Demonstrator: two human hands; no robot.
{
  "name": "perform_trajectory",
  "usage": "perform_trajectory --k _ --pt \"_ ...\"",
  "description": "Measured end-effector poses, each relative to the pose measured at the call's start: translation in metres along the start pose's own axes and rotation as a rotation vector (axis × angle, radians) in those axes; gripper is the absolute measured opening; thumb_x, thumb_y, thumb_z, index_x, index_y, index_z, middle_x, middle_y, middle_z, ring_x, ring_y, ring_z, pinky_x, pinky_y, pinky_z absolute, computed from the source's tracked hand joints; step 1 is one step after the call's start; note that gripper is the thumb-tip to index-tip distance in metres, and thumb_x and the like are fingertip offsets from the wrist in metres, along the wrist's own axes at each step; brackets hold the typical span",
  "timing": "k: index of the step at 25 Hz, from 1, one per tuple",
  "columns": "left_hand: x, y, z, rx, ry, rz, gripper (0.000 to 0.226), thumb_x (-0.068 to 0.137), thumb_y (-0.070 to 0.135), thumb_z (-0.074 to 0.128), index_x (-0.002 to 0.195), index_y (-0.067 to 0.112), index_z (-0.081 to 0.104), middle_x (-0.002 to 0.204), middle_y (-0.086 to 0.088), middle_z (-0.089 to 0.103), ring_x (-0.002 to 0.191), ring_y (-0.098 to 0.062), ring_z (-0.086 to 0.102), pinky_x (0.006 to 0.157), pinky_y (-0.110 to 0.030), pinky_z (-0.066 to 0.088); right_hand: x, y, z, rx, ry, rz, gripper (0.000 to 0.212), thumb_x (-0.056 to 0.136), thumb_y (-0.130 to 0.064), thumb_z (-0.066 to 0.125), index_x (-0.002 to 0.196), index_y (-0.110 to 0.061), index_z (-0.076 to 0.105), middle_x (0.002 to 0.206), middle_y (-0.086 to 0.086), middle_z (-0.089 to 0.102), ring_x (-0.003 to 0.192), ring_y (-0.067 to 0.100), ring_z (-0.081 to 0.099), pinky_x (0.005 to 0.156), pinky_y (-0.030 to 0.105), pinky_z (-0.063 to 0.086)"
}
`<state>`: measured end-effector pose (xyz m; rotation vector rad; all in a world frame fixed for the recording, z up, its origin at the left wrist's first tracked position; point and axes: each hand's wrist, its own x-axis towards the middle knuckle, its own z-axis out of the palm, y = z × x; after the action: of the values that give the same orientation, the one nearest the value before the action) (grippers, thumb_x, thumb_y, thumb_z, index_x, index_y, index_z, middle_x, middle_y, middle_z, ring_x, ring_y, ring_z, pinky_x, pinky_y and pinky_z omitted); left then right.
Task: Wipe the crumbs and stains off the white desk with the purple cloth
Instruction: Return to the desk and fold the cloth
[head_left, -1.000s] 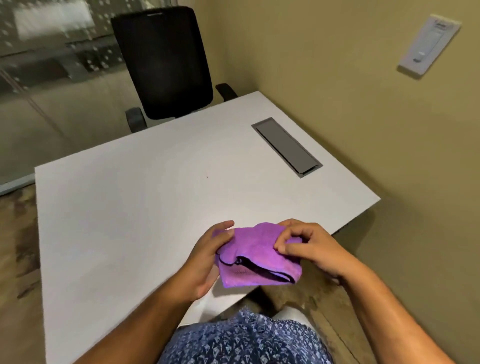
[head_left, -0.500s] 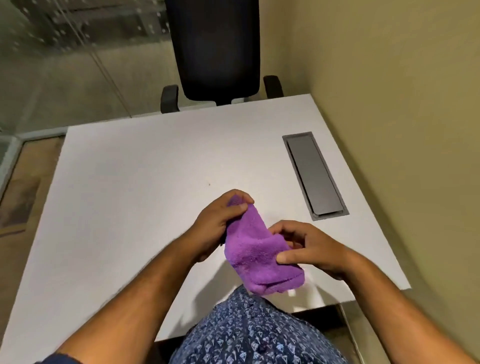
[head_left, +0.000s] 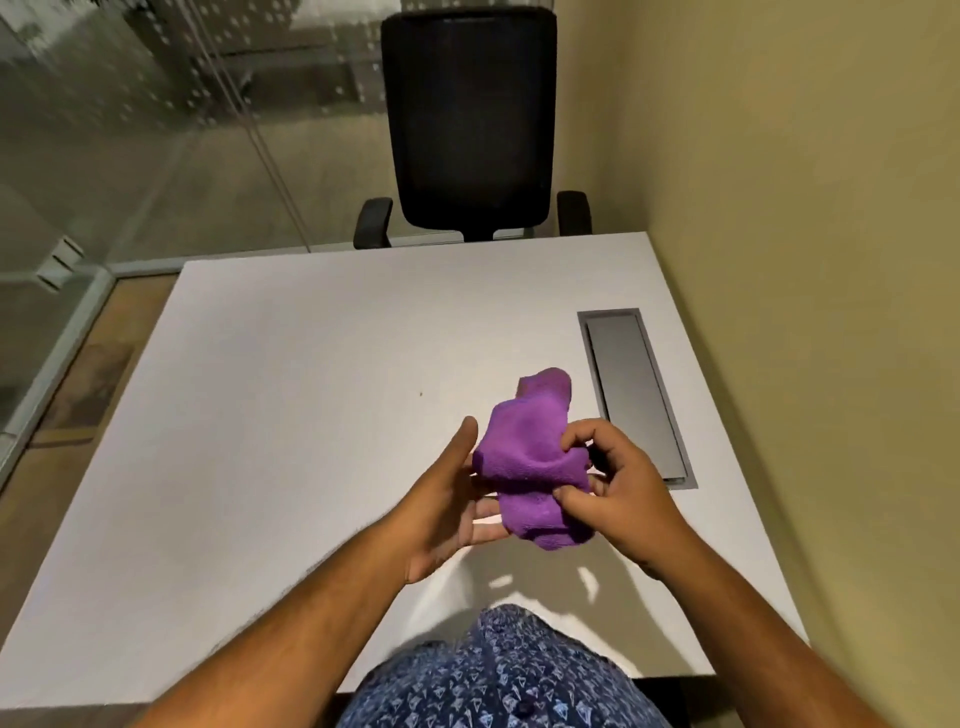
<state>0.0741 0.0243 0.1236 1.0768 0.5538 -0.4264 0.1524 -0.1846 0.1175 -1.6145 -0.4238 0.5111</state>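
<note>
Fingers (head_left: 582, 441) of our right hand (head_left: 618, 493) curl into the cloth (head_left: 524, 457), thumb and fingertips pinching its bunched folds from the right. Our left hand (head_left: 441, 499) lies open beside it, palm turned toward the cloth, fingers straight and close together, reaching under the cloth so that their tips show just below its lower left edge; the thumb stands up along the cloth's left side. We cannot tell how firmly the left fingers press against it.

We hold the cloth in the air above the desk (head_left: 270, 415), crumpled into a lump with one end sticking up and away from us. It hangs over the right half of the desk, near the front edge, just left of the grey hatch (head_left: 631, 389) set into the top. Shadows of our arms fall on the desk below the hands.

We see one small dark speck (head_left: 421, 394) on the desk, left of the cloth and well apart from it. At the far edge stands a black chair (head_left: 470, 124), facing us. A wall (head_left: 805, 260) runs along the right side, and a glass partition (head_left: 130, 130) stands to the far left. Our patterned blue shirt (head_left: 509, 675) fills the bottom of the view.
</note>
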Motion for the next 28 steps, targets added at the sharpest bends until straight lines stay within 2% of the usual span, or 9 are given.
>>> perform_trajectory --k 6,8,10,13,18,21,24,26,28 --pt "0.012 -0.006 0.022 0.097 0.1 0.247 0.033 0.103 0.021 0.067 0.136 0.019 0.07 0.127 -0.008 0.08 0.111 -0.017 0.077 0.088 -0.03 0.063 -0.021 0.008 0.008 -0.01 -0.102 0.107 0.086 0.075 0.006 0.082 0.145 -0.036 0.057 0.143 -0.009 0.053 0.12 0.013 0.069 0.091 0.031 0.062" --pt "0.012 -0.008 0.023 0.052 0.15 0.26 0.03 0.104 0.024 0.067 0.133 0.017 0.071 0.123 -0.007 0.081 0.108 -0.018 0.078 0.085 -0.03 0.063 -0.028 0.007 0.011 0.052 0.045 0.251 0.068 0.079 -0.025 0.09 0.139 -0.04 0.061 0.135 -0.014 0.066 0.109 0.004 0.073 0.091 0.033 0.062" --pt "0.009 -0.011 0.025 0.15 0.24 0.287 0.024 0.102 0.03 0.071 0.123 0.02 0.075 0.114 -0.002 0.083 0.103 -0.017 0.079 0.079 -0.027 0.062 -0.031 0.0 0.015 0.048 0.121 0.378 0.022 0.096 -0.052 0.071 0.112 -0.039 0.075 0.106 -0.025 0.078 0.091 -0.009 0.071 0.084 0.027 0.055" --pt "0.007 -0.017 0.033 0.43 0.287 0.387 0.01 0.099 0.035 0.075 0.097 0.026 0.078 0.09 0.006 0.082 0.082 -0.009 0.075 0.074 -0.025 0.057 -0.038 0.011 0.016 0.145 -0.001 0.505 0.045 0.092 -0.069 0.053 0.109 -0.036 0.079 0.106 -0.027 0.08 0.105 -0.009 0.07 0.089 0.025 0.048" --pt "0.006 -0.025 0.04 1.022 0.321 0.667 0.035 0.105 0.05 0.061 0.071 0.041 0.056 0.072 0.016 0.056 0.071 0.0 0.055 0.068 -0.021 0.042 -0.041 0.03 0.041 0.688 0.064 0.526 0.047 0.098 -0.029 0.066 0.14 -0.008 0.066 0.136 0.015 0.074 0.133 0.029 0.066 0.124 0.053 0.039" --pt "0.008 -0.025 0.037 0.827 0.458 0.594 0.05 0.107 0.05 0.057 0.064 0.027 0.047 0.062 0.012 0.051 0.059 -0.007 0.046 0.062 -0.03 0.041 -0.04 0.035 0.052 0.832 0.152 0.487 0.044 0.102 -0.023 0.06 0.142 -0.004 0.063 0.14 0.02 0.071 0.134 0.034 0.064 0.122 0.053 0.041" --pt "0.016 -0.025 0.02 0.383 0.624 0.401 0.053 0.109 0.048 0.055 0.074 0.009 0.064 0.069 0.0 0.067 0.066 -0.017 0.059 0.068 -0.034 0.05 -0.035 0.031 0.058 0.694 0.235 0.426 0.032 0.102 -0.028 0.061 0.119 -0.007 0.078 0.128 0.017 0.077 0.12 0.027 0.07 0.112 0.048 0.051" --pt "0.015 -0.025 0.017 0.172 0.547 0.28 0.042 0.109 0.043 0.057 0.096 0.009 0.078 0.091 -0.008 0.082 0.081 -0.025 0.074 0.079 -0.039 0.06 -0.031 0.027 0.057 0.69 0.257 0.407 0.028 0.093 -0.032 0.066 0.106 -0.013 0.082 0.118 0.013 0.08 0.109 0.024 0.072 0.102 0.043 0.054" --pt "0.01 -0.029 0.02 0.13 0.369 0.219 0.034 0.109 0.038 0.06 0.109 0.011 0.08 0.105 -0.013 0.084 0.095 -0.03 0.079 0.089 -0.044 0.063 -0.028 0.025 0.054 0.689 0.228 0.386 0.031 0.095 -0.025 0.071 0.123 -0.012 0.073 0.123 0.017 0.078 0.111 0.031 0.074 0.105 0.048 0.055"
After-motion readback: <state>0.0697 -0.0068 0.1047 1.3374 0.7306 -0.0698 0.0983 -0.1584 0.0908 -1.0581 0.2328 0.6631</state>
